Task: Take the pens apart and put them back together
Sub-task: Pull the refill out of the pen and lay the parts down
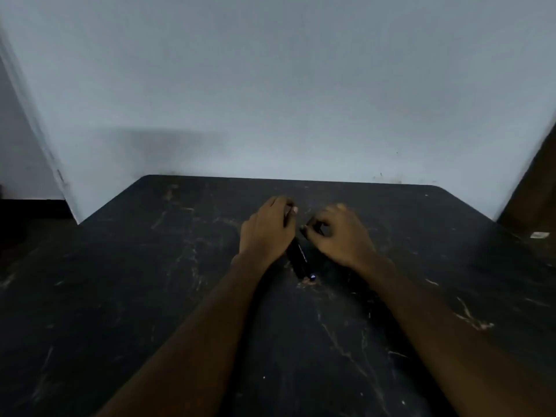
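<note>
On the scratched black counter point(301, 341), near its far edge, the left hand point(266, 233) curls its fingers around a black pen point(298, 260) slanting toward the camera. Just beside it, the right hand's point(340, 236) fingers pinch something small and dark, too blurred to identify.

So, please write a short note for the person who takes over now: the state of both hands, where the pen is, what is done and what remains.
Left hand: closed on the upper end of the black pen, which slants down to the dark table.
Right hand: fingers pinched together beside the pen's top; whether they hold a small part cannot be told, the picture is dim.
Done: unclear; no loose pen parts show on the table.
Left: check the right hand for a part, then go on with the pen.
</note>
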`<state>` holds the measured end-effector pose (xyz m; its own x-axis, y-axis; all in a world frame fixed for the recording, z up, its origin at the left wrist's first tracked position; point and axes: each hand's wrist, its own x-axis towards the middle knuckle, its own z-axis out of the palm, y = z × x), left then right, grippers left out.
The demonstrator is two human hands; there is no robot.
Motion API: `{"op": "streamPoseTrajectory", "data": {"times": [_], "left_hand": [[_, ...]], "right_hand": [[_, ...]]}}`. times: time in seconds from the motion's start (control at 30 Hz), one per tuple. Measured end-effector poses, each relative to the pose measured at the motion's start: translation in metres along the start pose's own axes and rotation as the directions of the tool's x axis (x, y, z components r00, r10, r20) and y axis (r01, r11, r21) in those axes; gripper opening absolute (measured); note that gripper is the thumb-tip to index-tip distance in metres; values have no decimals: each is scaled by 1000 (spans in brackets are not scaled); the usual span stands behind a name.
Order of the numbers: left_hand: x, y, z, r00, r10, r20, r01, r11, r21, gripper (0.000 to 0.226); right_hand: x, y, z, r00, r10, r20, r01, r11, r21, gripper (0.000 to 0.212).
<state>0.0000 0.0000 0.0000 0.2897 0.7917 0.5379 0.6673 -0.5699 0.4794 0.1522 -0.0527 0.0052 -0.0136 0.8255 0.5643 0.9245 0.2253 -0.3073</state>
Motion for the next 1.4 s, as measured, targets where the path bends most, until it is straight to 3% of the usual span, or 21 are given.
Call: {"op": "streamPoseTrajectory", "data": {"times": [0.27, 0.63, 0.77, 0.9, 1.0, 1.13, 1.3, 1.4], "left_hand": [[7, -13, 1, 992, -115, -55, 108, 988, -107, 25], [6, -24, -3, 969, -247, -20, 232, 931, -282, 17], [5, -18, -7, 959, -281, -27, 246, 879, -407, 29], [4, -16, -8, 951, -310, -22, 262, 837, -480, 32], [4, -10, -11, 958, -287, 16, 242, 776, -582, 29], [3, -3, -16, 969, -234, 83, 213, 615, -759, 20], [6, -10, -16, 962, -234, 142, 247, 516, -820, 31], [6, -10, -14, 952, -240, 192, 281, 428, -859, 23]], "right_hand": [[-5, -9, 5, 993, 46, 111, -37, 996, -78, 28], [-1, -24, 2, 974, 137, 182, -101, 975, -197, 40], [-2, -26, 0, 958, 209, 198, -184, 973, -136, 45], [-5, -22, -8, 959, 256, 119, -266, 961, 72, 38], [-8, -19, -14, 970, 238, 53, -244, 953, 178, 29], [-8, -16, -17, 985, 173, -5, -170, 972, 162, 23], [-7, -13, -22, 996, 85, -40, -79, 990, 115, 20], [-5, -8, -18, 997, 33, -65, -26, 994, 110, 18]]}}
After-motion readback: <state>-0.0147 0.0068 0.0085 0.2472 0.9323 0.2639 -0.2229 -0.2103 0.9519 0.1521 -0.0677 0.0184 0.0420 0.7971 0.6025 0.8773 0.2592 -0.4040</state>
